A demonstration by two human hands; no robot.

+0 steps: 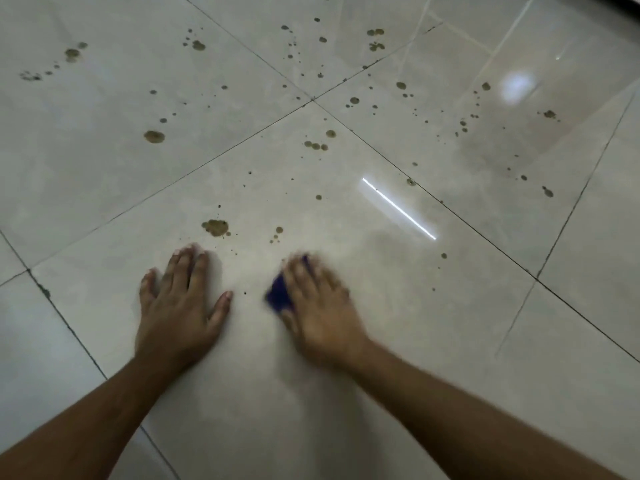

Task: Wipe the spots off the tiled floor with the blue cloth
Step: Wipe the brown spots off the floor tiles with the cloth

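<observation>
Though mostly hidden under the right hand (320,306), shows as a small wad of blue cloth (278,295) peeking out on the thumb side and faintly past the fingertips, lying on the nearest tile of the floor (398,341). Looks soft, light and limp; likely bunches and slides easily on glossy tile, so best taken under a flat palm, pressed down rather than pinched. Right grip: fingers extended over the cloth, pressing it to the floor; blurred, so cannot tell whether the fingertips curl round its edge. Left hand (180,299): flat on the tile, fingers spread and straight, holding nothing, apparently bracing the body's weight.

Just beyond the left fingertips sits a large brown spot (215,227); a small cluster of spots (277,233) lies just ahead of the cloth. A few tiny specks (245,292) dot the tile between the two hands. Many more brown spots scattered well away over the three farther tiles, some on the dark grout lines (242,140). Bright light reflections (398,209) glare off the tile to the right and may mask faint marks.

Nothing solid blocks the sweep; only the braced left hand, which sits close beside the nearest big spot and would probably need shifting before wiping there.
</observation>
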